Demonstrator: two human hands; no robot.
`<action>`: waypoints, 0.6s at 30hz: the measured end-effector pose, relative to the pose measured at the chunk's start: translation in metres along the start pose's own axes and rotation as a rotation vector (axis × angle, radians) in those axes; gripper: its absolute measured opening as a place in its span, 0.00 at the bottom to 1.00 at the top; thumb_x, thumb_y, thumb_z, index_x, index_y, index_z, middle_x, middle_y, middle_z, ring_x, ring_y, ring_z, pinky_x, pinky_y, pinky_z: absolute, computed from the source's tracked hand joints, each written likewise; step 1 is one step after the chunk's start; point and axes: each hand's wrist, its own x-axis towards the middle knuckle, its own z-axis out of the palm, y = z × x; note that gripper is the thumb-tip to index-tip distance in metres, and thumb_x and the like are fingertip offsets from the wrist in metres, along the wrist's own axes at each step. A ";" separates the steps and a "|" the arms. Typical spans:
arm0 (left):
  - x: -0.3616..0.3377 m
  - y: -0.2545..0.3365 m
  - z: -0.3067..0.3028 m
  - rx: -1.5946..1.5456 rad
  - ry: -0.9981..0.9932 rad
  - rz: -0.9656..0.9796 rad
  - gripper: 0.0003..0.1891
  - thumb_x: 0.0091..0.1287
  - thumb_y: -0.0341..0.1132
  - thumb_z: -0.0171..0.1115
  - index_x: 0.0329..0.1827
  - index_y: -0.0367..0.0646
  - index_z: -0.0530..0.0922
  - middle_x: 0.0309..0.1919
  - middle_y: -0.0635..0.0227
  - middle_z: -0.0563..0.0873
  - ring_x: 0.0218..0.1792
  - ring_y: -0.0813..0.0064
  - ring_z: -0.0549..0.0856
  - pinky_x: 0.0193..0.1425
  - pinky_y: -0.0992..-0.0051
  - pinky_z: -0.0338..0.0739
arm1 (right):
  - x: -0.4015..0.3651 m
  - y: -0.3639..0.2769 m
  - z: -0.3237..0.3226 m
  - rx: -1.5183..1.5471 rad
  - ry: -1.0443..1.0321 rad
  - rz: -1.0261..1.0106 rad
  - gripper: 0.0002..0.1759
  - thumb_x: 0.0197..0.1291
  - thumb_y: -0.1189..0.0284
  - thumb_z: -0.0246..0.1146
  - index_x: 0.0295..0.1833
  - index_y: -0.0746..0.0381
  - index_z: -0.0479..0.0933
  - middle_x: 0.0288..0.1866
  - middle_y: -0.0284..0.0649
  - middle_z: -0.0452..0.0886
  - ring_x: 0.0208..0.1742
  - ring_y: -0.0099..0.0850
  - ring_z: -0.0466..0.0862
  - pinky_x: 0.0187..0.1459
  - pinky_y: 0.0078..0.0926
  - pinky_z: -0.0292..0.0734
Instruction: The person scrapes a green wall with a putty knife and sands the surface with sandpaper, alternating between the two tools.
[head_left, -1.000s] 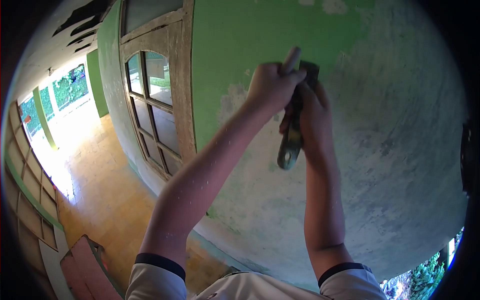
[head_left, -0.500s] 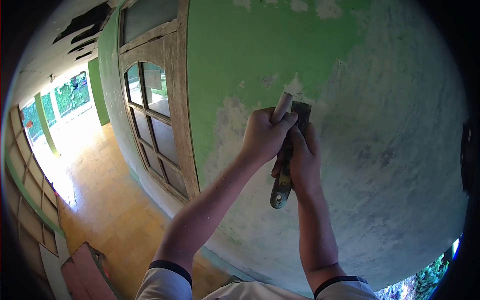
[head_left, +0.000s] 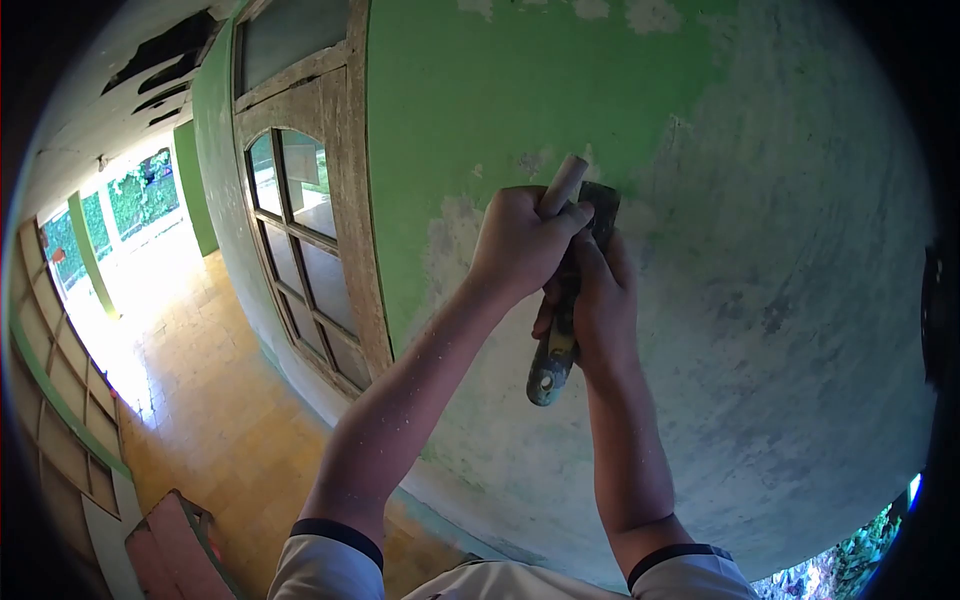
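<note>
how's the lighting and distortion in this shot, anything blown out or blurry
Head view: strong fisheye bends the door frame and wall, with black corners; the sunlit floor at left is blown out; the left hand on the pale rod and right hand on the scraper sit in even shade, fairly sharp.

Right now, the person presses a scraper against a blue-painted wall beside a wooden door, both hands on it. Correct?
No: the head view shows the wall painted green, not blue. The left hand and right hand do hold the scraper against it, beside the wooden door.
</note>
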 end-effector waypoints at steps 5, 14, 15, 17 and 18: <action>0.000 0.031 -0.006 -0.020 0.036 0.021 0.14 0.60 0.39 0.63 0.29 0.33 0.78 0.19 0.68 0.79 0.16 0.82 0.76 0.18 0.79 0.69 | 0.013 -0.016 0.007 0.042 -0.041 -0.048 0.11 0.68 0.67 0.46 0.41 0.66 0.65 0.18 0.38 0.70 0.09 0.27 0.71 0.09 0.22 0.68; -0.018 -0.006 0.001 -0.021 -0.005 -0.008 0.16 0.61 0.41 0.62 0.28 0.34 0.78 0.20 0.68 0.80 0.17 0.82 0.76 0.17 0.78 0.69 | -0.018 -0.006 -0.003 -0.123 0.025 0.010 0.10 0.68 0.67 0.46 0.46 0.62 0.67 0.17 0.35 0.70 0.09 0.25 0.70 0.09 0.21 0.67; -0.020 -0.010 0.004 -0.023 -0.007 -0.006 0.16 0.61 0.41 0.62 0.28 0.34 0.78 0.20 0.68 0.80 0.17 0.82 0.76 0.17 0.78 0.69 | -0.020 -0.003 -0.005 -0.124 0.027 0.007 0.10 0.68 0.67 0.46 0.46 0.62 0.67 0.17 0.35 0.70 0.09 0.25 0.70 0.09 0.21 0.67; -0.021 -0.016 0.009 -0.154 -0.046 -0.043 0.15 0.62 0.41 0.62 0.29 0.34 0.78 0.22 0.67 0.80 0.17 0.82 0.76 0.17 0.79 0.69 | -0.020 0.001 -0.009 -0.136 0.047 0.000 0.10 0.67 0.67 0.47 0.47 0.62 0.66 0.17 0.35 0.70 0.08 0.25 0.70 0.09 0.21 0.67; -0.021 -0.015 0.010 -0.158 -0.049 -0.044 0.15 0.62 0.41 0.62 0.29 0.34 0.78 0.22 0.67 0.80 0.17 0.82 0.76 0.17 0.79 0.69 | -0.021 0.000 -0.009 -0.141 0.050 0.000 0.10 0.67 0.67 0.47 0.47 0.62 0.66 0.17 0.35 0.70 0.08 0.25 0.70 0.09 0.21 0.67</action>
